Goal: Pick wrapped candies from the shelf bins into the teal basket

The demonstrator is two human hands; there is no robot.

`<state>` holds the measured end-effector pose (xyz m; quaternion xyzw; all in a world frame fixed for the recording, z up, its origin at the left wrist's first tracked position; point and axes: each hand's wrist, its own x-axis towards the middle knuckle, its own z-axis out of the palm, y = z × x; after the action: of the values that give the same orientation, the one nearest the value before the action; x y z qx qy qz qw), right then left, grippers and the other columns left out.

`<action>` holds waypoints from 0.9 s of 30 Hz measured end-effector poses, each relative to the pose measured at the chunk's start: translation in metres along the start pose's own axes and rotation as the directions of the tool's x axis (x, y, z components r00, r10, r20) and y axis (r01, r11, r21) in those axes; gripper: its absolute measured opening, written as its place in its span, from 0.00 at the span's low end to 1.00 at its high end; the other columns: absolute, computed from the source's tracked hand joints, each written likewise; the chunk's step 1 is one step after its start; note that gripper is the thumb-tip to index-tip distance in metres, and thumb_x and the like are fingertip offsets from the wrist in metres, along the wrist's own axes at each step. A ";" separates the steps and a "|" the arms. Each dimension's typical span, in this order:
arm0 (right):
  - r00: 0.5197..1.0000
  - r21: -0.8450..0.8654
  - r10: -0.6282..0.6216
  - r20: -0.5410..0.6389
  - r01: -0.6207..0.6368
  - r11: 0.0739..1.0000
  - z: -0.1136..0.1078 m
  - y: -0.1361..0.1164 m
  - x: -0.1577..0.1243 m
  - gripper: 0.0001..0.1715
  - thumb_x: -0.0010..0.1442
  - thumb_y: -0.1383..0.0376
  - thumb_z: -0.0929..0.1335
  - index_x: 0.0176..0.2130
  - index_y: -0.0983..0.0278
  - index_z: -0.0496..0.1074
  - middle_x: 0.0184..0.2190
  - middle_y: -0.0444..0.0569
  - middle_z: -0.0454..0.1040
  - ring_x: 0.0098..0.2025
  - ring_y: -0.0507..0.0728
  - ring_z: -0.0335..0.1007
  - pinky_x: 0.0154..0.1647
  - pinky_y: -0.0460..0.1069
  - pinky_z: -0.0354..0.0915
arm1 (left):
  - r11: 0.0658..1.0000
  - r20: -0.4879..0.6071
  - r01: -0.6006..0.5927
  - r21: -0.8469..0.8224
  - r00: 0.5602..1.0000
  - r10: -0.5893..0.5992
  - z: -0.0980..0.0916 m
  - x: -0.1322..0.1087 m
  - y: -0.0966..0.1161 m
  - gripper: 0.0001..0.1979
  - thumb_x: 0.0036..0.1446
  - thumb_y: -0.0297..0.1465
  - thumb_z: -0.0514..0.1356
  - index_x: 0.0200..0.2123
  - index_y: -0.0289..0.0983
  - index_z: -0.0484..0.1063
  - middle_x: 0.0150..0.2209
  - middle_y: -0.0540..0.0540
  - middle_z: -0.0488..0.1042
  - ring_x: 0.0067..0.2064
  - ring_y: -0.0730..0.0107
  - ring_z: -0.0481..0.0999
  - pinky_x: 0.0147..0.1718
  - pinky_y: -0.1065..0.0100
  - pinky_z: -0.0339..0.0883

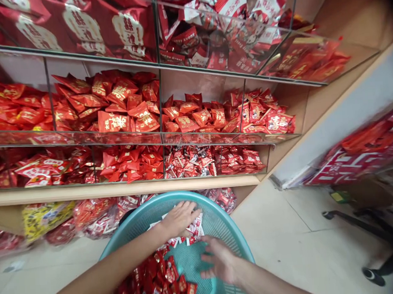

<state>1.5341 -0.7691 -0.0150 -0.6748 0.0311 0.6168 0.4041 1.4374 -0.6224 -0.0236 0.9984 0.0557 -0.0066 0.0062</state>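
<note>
Both hands are inside a teal plastic basket (pixel 232 228) on the floor. My left hand (pixel 181 218) lies palm down, fingers stretched out, over a pile of small white-and-red candy packets (pixel 197 229) at the far side. My right hand (pixel 218 259), slightly blurred, is at the basket's right with its fingers spread and nothing visible in them. Red wrapped candies (pixel 157 278) fill the near left of the basket, below my left forearm. Between the two piles and my right hand the basket's bare mesh bottom shows.
Ahead stands a wooden shelf (pixel 126 190) with clear dividers, its compartments holding red candy packets (pixel 116 120). Bagged goods (pixel 94 213) and a yellow bag (pixel 47 218) lie under it. A chair's wheeled base (pixel 372 234) and red bags (pixel 364 151) are at right.
</note>
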 end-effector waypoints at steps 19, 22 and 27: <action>0.999 -0.006 0.016 0.033 -0.015 1.000 -0.002 0.001 -0.002 0.17 0.60 0.57 0.58 0.48 0.59 0.60 0.61 0.58 0.50 0.58 0.62 0.58 0.35 0.55 0.71 | 0.983 -0.114 -0.029 0.183 0.992 0.051 0.036 0.011 0.018 0.14 0.60 0.24 0.48 0.48 0.35 0.63 0.44 0.42 0.70 0.46 0.61 0.68 0.47 0.59 0.56; 1.000 -0.017 0.002 0.027 -0.001 1.000 -0.005 0.001 -0.001 0.17 0.59 0.57 0.59 0.47 0.60 0.60 0.60 0.58 0.50 0.57 0.62 0.59 0.35 0.54 0.71 | 0.978 -0.132 -0.054 0.201 0.988 0.081 0.039 0.011 0.019 0.16 0.59 0.24 0.49 0.51 0.34 0.62 0.41 0.43 0.71 0.42 0.62 0.69 0.44 0.59 0.56; 1.000 -0.046 -0.003 0.016 0.004 0.999 -0.009 0.002 -0.001 0.18 0.58 0.56 0.60 0.47 0.59 0.60 0.59 0.58 0.51 0.56 0.60 0.60 0.34 0.52 0.70 | 0.972 -0.142 -0.094 0.215 0.982 0.127 0.041 0.013 0.023 0.13 0.59 0.26 0.50 0.48 0.34 0.63 0.37 0.44 0.70 0.38 0.64 0.68 0.41 0.59 0.56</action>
<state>1.5400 -0.7759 -0.0163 -0.6788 0.0125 0.6221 0.3900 1.4522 -0.6443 -0.0642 0.9926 -0.0009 0.0654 -0.1021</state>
